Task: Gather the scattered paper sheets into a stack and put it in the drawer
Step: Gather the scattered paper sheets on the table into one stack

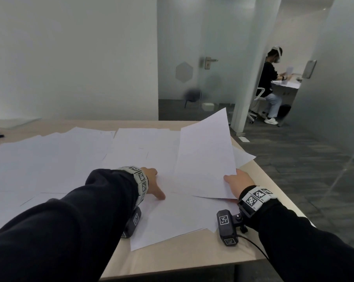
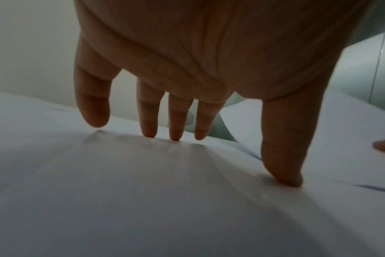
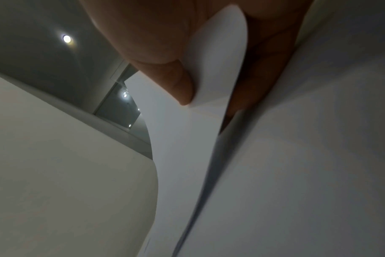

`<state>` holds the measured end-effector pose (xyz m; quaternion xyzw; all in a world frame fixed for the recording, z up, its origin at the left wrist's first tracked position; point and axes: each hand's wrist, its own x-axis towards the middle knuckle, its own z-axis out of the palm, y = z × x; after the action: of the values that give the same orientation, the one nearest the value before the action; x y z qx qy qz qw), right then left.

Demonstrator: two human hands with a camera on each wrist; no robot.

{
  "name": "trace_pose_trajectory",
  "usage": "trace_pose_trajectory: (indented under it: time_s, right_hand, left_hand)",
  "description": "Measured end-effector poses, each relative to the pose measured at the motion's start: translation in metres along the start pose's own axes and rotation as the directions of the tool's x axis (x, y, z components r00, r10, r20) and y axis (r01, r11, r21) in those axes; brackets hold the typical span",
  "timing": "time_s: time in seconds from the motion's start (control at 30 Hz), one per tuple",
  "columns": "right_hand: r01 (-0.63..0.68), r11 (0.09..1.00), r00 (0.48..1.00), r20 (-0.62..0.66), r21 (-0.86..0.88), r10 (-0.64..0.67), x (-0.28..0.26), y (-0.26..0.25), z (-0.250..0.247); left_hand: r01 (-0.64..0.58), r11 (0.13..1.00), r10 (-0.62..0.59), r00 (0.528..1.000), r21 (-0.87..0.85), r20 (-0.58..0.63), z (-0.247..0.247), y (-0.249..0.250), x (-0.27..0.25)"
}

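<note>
So the paper sheets (image 1: pixel 74 159) are light, floppy and slick, spread overlapping across the table (image 1: pixel 172 259); we judge an edge or corner pinch works best. Our right hand (image 1: pixel 238 183) pinches the lifted sheet (image 1: pixel 204 151) at its near corner, thumb on top, sheet tilted up. Our left hand (image 1: pixel 152 185) is spread flat, fingertips (image 2: pixel 175 135) pressing a sheet down

Paper sheets (image 1: pixel 70 159) white, matt, smooth, thin; lifted sheet (image 1: pixel 204 157) same, bends. Tabletop (image 1: pixel 182 259) pale wood-look, matt, smooth. Sleeves (image 1: pixel 60 231) black cloth.
</note>
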<state>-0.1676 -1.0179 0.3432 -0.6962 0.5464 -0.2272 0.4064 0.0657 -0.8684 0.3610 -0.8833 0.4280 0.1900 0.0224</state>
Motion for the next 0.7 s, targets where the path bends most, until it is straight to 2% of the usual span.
trace_pose_trajectory:
  time_s: [0.17, 0.4, 0.57, 0.7]
  right_hand:
    - [0.0, 0.99, 1.0, -0.017, 0.144, 0.002, 0.004, 0.008, 0.002]
    - [-0.003, 0.941, 0.999, -0.043, 0.338, 0.019, -0.001, 0.009, 0.002]
    - [-0.057, 0.847, 0.993, -0.061, 0.529, 0.105, -0.008, 0.006, -0.002]
    - [-0.021, 0.774, 0.981, -0.138, 0.633, 0.139, -0.012, 0.003, -0.007]
  left_hand:
    - [0.047, 0.99, -0.049, 0.999, 0.135, 0.016, -0.01, 0.005, 0.006]
    - [0.045, 0.998, -0.047, 0.998, 0.051, 0.038, -0.015, 0.005, 0.018]
    - [0.001, 0.999, 0.002, 0.997, 0.044, -0.079, -0.012, 0.002, 0.018]
    - [0.018, 0.996, -0.03, 0.989, -0.084, -0.146, -0.014, -0.016, 0.015]
